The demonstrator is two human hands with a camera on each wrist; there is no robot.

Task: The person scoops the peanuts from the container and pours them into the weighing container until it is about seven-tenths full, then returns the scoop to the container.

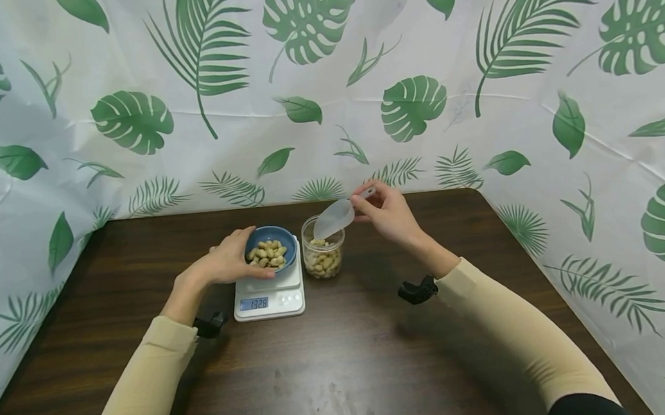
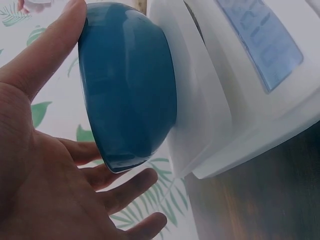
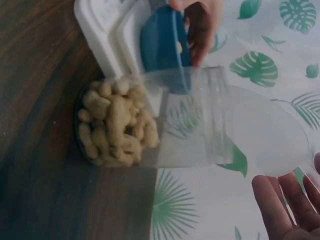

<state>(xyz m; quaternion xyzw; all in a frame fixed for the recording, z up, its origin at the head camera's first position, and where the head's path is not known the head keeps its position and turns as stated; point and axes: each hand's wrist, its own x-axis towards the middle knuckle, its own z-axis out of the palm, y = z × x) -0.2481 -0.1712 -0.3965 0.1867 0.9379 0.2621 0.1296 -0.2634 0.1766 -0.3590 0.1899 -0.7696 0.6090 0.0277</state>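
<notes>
A blue bowl (image 1: 266,233) of peanuts in their shells (image 1: 269,254) sits on a white kitchen scale (image 1: 273,303). My left hand (image 1: 230,258) holds the bowl by its rim, thumb on the near side and fingers round the far side. The left wrist view shows the thumb at the rim and the bowl's base on the weighing plate. In my right hand (image 1: 389,214) is a translucent scoop (image 1: 333,218), pinched by its handle. Its blade tilts down into the mouth of a clear jar (image 1: 323,250), above peanuts (image 3: 116,125) that fill the lower part. No peanuts show on the blade.
The jar stands just right of the scale on a dark wooden table (image 1: 326,362). The scale's lit display (image 1: 254,303) shows digits on its near side. A white leaf-print sheet (image 1: 338,123) hangs behind the table's far edge.
</notes>
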